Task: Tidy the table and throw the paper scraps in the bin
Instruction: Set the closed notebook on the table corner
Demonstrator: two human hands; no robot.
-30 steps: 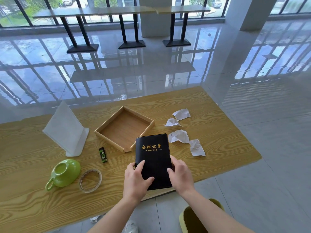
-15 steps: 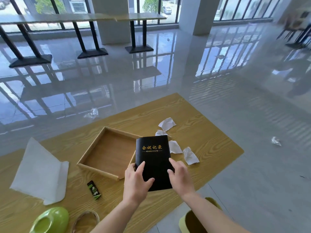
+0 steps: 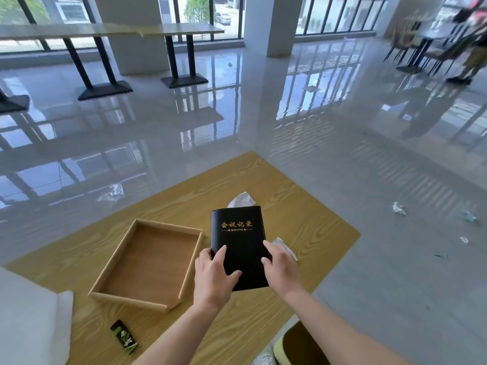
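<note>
Bare forearms, no sleeves, white shoe (image 3: pixel 264 359)

Paper scraps (image 3: pixel 241 200) mostly hidden behind the black notebook (image 3: pixel 237 238); green bin (image 3: pixel 297 346) cut off below

This looks like a public hall in an office building or canteen. A wide, glossy tiled floor (image 3: pixel 263 122) mirrors floor-to-ceiling windows (image 3: pixel 340 14) that look out on trees and a parked car (image 3: pixel 223 17). Long high tables on black pedestal bases (image 3: pixel 184 80) line the glass between square white pillars (image 3: pixel 271 22), with chairs (image 3: pixel 411 48) at far right. A black minutes book (image 3: pixel 237 241) lies on the wood-grain table (image 3: pixel 303 219).
</note>
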